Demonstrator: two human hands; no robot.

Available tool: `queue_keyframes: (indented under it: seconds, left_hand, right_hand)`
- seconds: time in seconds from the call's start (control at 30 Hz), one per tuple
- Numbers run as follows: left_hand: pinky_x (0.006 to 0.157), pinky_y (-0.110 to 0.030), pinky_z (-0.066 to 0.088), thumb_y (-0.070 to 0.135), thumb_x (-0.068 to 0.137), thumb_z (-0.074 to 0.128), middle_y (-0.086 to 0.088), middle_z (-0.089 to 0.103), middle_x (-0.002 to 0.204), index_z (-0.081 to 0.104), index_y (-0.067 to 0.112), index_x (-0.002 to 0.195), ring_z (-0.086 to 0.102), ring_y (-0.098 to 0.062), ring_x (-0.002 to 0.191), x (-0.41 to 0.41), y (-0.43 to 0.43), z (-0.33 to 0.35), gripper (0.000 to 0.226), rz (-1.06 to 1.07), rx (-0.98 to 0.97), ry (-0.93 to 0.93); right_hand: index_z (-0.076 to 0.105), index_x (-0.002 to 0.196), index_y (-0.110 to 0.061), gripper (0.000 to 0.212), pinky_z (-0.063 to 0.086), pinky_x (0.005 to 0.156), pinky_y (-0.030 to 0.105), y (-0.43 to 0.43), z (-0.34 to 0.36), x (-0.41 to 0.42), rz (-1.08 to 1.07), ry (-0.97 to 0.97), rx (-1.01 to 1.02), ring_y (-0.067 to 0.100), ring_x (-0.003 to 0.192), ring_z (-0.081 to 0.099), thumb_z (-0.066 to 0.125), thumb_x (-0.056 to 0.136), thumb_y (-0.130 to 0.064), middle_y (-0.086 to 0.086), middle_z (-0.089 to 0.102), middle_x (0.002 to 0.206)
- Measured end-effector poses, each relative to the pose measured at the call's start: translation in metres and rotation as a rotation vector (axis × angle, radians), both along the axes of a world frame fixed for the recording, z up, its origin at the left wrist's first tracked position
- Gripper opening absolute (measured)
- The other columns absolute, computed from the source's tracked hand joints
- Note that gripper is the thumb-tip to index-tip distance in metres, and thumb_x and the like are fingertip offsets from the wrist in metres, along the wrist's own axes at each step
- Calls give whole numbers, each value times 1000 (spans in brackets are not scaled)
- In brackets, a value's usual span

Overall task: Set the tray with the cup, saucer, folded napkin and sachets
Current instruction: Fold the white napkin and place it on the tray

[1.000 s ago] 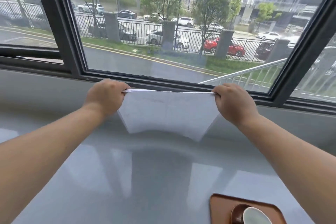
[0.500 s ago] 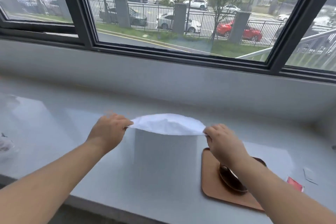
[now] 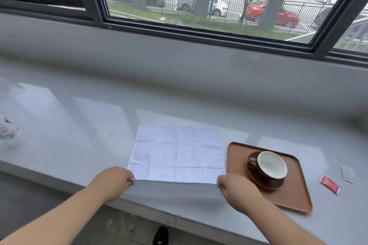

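A white napkin (image 3: 177, 151) lies spread open and flat on the grey counter, its creases showing. My left hand (image 3: 113, 182) pinches its near left corner and my right hand (image 3: 235, 189) pinches its near right corner. Right of the napkin an orange-brown tray (image 3: 294, 197) carries a brown saucer (image 3: 264, 184) with a brown cup (image 3: 271, 165), white inside, standing upright on it. A red sachet (image 3: 330, 184) and a pale sachet (image 3: 347, 174) lie on the counter to the right of the tray.
The grey counter (image 3: 79, 125) runs under a dark-framed window (image 3: 95, 2); its front edge is just below my hands. A crumpled clear plastic wrapper (image 3: 8, 133) lies at the far left. My shoe (image 3: 160, 235) shows on the floor below.
I have brought the napkin down from hanging in the air in front of the window and laid it flat on the counter left of the tray. My view has dropped toward the counter.
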State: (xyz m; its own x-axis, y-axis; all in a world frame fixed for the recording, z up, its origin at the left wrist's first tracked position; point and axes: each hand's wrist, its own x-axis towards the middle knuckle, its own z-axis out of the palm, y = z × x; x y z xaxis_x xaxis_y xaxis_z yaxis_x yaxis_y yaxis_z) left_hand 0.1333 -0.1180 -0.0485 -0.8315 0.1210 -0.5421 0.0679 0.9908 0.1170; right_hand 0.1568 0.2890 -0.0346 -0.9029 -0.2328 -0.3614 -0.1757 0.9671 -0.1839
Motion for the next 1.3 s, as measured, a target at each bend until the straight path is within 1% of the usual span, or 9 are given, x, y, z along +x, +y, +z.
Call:
queue_keyframes:
  seconds: [0.07,0.13,0.3,0.43,0.5,0.73,0.9,1.07,1.3]
  left_hand:
    - [59,-25,38,40,99,52,12,58,74,54,34,68,51,-7,71,-3,6,4,32,14,23,27]
    - [65,-27,43,44,99,53,15,64,84,66,38,83,56,-9,81,-9,10,9,22,40,32,42]
    - [58,-29,41,40,94,58,10,62,72,57,28,68,57,-7,71,-22,11,22,29,191,121,104]
    - [62,-31,45,40,94,61,8,66,75,62,24,73,61,-11,73,-41,8,23,27,247,176,100]
    - [58,-30,43,41,94,61,9,66,75,62,26,72,61,-10,72,-72,4,13,27,256,202,80]
    - [60,-31,43,41,96,63,7,68,78,64,26,76,63,-13,73,-135,-1,-11,25,307,270,62]
    - [63,-33,44,39,95,64,2,68,79,65,22,77,63,-18,74,-166,-1,-27,24,334,279,47]
    - [59,-31,41,39,94,63,5,67,78,62,25,73,62,-14,73,-185,0,-39,25,334,260,52]
    - [57,-30,40,42,94,61,6,65,79,60,25,76,59,-11,73,-204,1,-48,25,334,195,85]
  right_hand:
    - [60,90,-23,21,48,62,38,6,2,-6,-47,38,-1,24,79,61,43,97,-32,-1,68,87]
    - [62,92,-24,20,50,63,37,10,4,-15,-78,64,0,23,80,62,45,97,-34,-2,68,87]
    - [66,98,-26,18,46,62,33,11,12,-40,-142,113,-20,24,82,64,51,98,-36,-2,67,89]
    - [64,96,-26,16,51,67,35,11,16,-65,-182,117,-38,22,83,61,52,97,-36,-4,67,92]
    - [64,94,-25,15,50,68,35,9,7,-96,-210,108,-53,21,81,59,52,98,-34,-5,65,88]
    - [60,87,-21,13,39,56,30,5,-13,-163,-346,68,-161,16,74,57,59,97,-30,-6,62,79]
    - [61,86,-22,9,38,56,25,5,-29,-193,-427,38,-249,3,72,55,59,95,-22,-12,62,80]
    - [63,87,-19,7,41,56,26,7,-42,-208,-467,13,-245,11,72,58,59,93,-20,-6,64,81]
    - [60,83,-19,10,37,53,26,12,-53,-218,-518,14,-217,7,68,53,59,93,-20,-7,61,77]
